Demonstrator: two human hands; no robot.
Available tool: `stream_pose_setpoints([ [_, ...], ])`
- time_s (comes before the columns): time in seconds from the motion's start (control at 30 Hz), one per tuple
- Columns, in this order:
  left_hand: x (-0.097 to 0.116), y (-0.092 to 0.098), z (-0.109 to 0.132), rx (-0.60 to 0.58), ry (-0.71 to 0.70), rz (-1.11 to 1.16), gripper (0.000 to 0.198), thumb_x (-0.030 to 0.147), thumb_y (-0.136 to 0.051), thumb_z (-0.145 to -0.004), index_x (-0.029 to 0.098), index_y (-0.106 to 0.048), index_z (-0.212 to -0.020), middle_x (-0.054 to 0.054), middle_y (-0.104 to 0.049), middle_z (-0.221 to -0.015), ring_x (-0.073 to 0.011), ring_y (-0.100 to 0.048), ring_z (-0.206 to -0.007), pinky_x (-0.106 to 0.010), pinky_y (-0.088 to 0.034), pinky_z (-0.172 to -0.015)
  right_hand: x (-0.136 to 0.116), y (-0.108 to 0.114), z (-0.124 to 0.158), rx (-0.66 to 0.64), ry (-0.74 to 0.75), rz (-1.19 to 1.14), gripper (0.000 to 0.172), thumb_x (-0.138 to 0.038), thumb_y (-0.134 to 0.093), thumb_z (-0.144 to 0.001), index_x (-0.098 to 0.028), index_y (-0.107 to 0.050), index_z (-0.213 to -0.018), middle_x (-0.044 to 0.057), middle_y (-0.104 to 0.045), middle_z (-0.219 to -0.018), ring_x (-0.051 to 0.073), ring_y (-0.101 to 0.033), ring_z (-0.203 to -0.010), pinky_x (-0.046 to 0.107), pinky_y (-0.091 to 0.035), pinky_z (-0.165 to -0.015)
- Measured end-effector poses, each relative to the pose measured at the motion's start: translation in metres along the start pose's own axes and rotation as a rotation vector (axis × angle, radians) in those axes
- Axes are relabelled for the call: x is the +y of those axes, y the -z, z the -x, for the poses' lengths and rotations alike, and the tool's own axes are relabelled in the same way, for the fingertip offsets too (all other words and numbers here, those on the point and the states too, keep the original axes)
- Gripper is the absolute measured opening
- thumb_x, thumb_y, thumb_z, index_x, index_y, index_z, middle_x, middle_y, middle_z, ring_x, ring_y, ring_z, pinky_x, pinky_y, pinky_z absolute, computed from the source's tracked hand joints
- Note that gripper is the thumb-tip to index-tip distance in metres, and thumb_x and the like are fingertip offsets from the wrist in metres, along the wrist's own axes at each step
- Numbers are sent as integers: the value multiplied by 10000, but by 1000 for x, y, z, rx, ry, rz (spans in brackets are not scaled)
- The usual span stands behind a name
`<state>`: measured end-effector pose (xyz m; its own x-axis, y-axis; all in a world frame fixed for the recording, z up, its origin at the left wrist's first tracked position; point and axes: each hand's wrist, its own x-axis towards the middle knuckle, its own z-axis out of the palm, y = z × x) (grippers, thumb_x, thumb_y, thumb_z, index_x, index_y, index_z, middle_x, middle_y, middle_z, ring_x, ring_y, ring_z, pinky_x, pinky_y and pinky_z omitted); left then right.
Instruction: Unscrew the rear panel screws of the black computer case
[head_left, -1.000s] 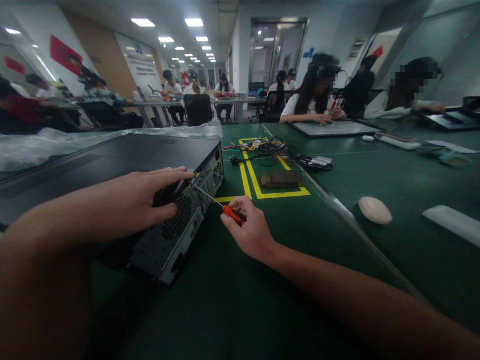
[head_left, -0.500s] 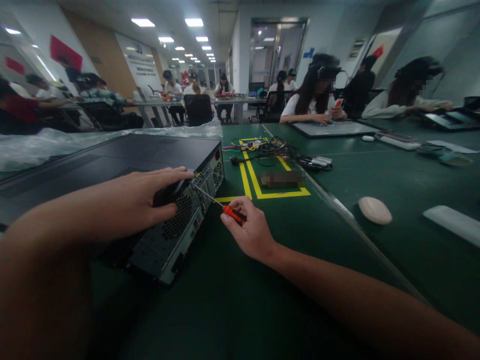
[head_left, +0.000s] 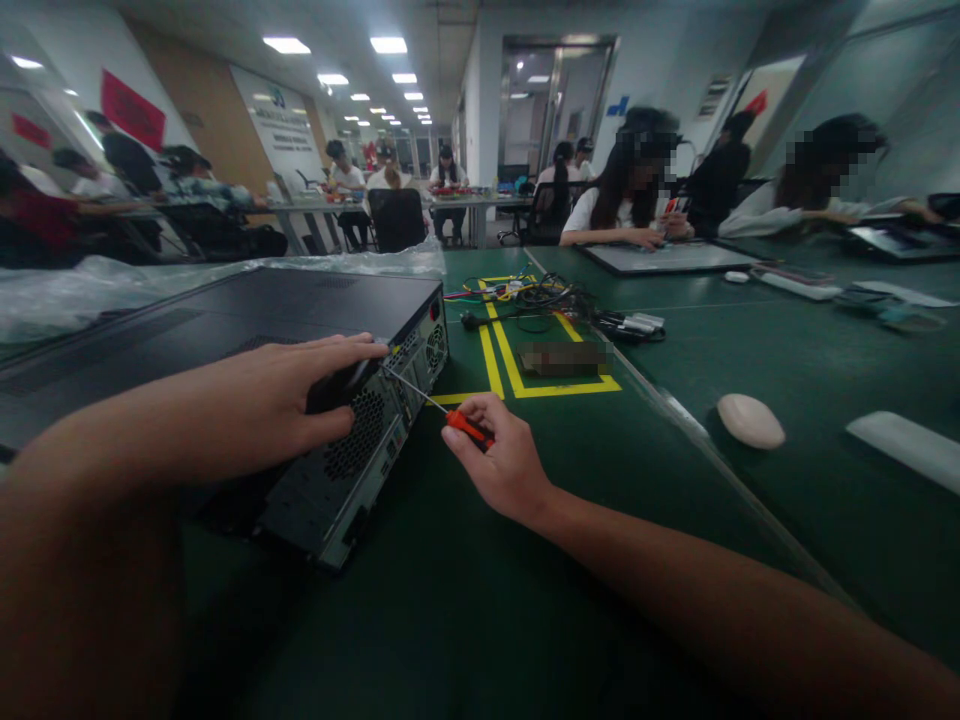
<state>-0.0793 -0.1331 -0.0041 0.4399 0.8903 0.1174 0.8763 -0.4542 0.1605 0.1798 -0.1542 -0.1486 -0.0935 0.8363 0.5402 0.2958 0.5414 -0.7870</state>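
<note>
Your right grip [head_left: 506, 465] clasps the orange screwdriver [head_left: 466, 427], its tip at the rear panel [head_left: 391, 432] of the computer case [head_left: 315, 300]; your left grip [head_left: 274, 395] lies spread over the case's edge; cables [head_left: 556, 296] lie beside the case.

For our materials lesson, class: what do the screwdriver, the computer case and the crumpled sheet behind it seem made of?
Screwdriver: orange-and-black handle, probably moulded plastic; thin, pale shaft, likely steel.
Computer case: smooth, dark top, probably painted metal; grey rear panel with a hole grid suggests sheet metal.
Crumpled sheet: see-through, wrinkled, shiny; likely plastic film.
</note>
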Motion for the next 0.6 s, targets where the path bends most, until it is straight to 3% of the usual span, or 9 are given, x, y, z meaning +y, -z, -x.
stream_pose_setpoints([
  [0.1, -3, -1, -1, -69, -34, -54, 778, 536, -626, -866, 380, -454, -1609, 9, -641, -1514, -339, -704, -1224, -452, -585, -1053, 0, 0, 0, 6, 3, 20, 153, -361, -670, -948, -240, -604, -1013, 10, -684, -903, 181, -654, -797, 339, -509, -765],
  [0.4, -6, -2, 0, -62, -48, -64, 773, 571, -616, -877, 384, -454, -1609, 14, -634, -1522, -351, -683, -1265, -448, -560, -1093, 0, 1, -1, 5, 58, 63, 214, -369, -545, -1034, -211, -683, -996, 43, -708, -909, 192, -660, -826, 340, -501, -756],
  [0.6, -5, 0, -1, -68, -29, -64, 789, 568, -615, -863, 384, -450, -1612, 14, -686, -1453, -352, -709, -1217, -443, -590, -1045, 1, -1, 1, 29, 22, 37, 256, -346, -706, -905, -240, -594, -1110, -11, -649, -850, 167, -641, -734, 310, -508, -703],
])
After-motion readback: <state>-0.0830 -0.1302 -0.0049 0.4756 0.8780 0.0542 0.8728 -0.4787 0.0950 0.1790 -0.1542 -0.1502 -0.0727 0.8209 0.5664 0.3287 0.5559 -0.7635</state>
